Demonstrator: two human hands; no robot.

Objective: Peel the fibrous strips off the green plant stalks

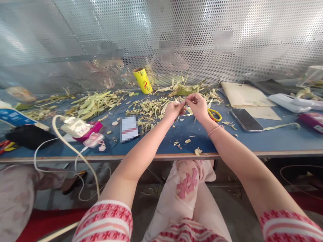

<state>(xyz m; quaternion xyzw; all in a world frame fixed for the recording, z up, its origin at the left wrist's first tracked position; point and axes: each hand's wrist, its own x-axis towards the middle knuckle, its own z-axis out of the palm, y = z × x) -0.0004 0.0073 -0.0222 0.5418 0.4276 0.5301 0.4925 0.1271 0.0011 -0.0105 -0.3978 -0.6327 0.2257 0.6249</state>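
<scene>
A thin pale-green strip of dried leaf (186,102) is being pinched between both hands above the blue tabletop (277,137), just in front of the loose heap of shredded pale husk scraps (148,109). The left hand (173,110) is closing its thumb and fingertips on one end of the strip, and the right hand (199,107), wearing a thin pink bracelet at the wrist, is gripping the other end with narrow, bunched fingers; the two hands are touching each other. Just beside the right hand, partly hidden behind it, yellow-handled scissors (215,115) are lying on the table. Near to the right, a black smartphone (246,119) is lying face up, with tan sheets of paper (242,94) behind it. Behind the heap, a yellow roll of film (142,80) is leaning against the perforated metal screen (161,30), which is closing off the far side of the table. Further left, longer green husk strips (92,105) are spreading across the surface, and a pink and white charger pack (83,129) with a white cable (73,151) is sitting near the table's front edge, beside a black pouch (29,136). A white plastic case (287,102) is lying well apart at the right.
</scene>
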